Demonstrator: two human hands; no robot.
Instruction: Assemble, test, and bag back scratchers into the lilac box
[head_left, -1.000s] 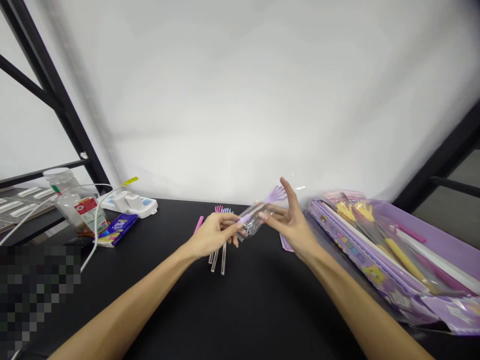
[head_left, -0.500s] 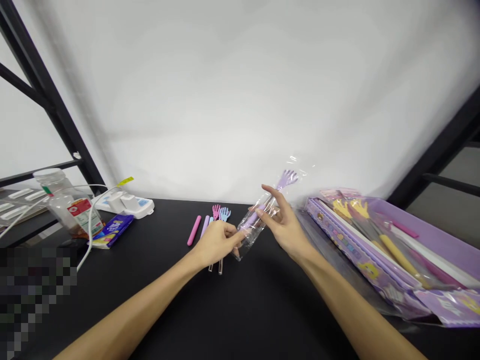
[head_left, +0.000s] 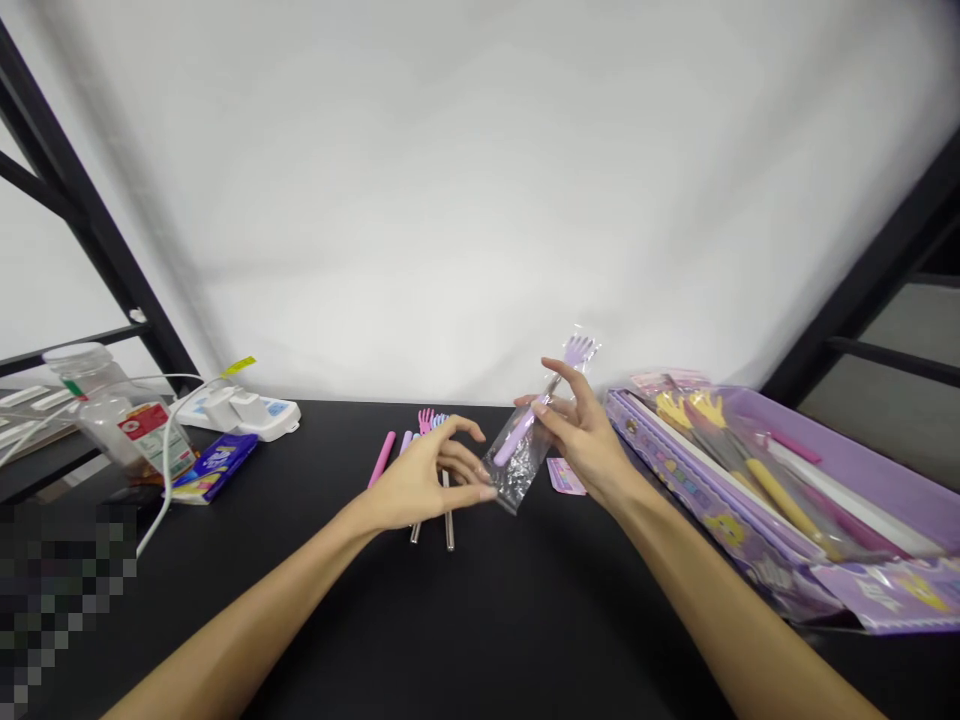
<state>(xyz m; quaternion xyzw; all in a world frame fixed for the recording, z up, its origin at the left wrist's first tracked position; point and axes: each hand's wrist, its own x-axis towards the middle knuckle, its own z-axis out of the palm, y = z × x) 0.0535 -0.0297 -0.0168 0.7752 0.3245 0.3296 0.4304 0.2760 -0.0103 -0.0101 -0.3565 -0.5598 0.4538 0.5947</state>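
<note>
My right hand (head_left: 592, 440) holds a purple hand-shaped back scratcher (head_left: 541, 403) that is wrapped in a clear plastic sleeve (head_left: 517, 462), tilted up toward the wall. My left hand (head_left: 424, 478) hovers just left of the sleeve's lower end, fingers curled apart, gripping nothing. Under my left hand several unwrapped scratchers (head_left: 433, 470) with pink, purple and blue heads lie on the black table (head_left: 465, 620).
A purple display box (head_left: 757, 480) of wrapped scratchers stands at the right. A small pink card (head_left: 564, 476) lies by my right wrist. At the left are a power strip (head_left: 240, 410), a clear jar (head_left: 112, 410), a blue packet (head_left: 214, 465) and white cables.
My left hand has let go of the sleeve's lower end and opened. My right hand has kept the wrapped scratcher and shifted it slightly right.
</note>
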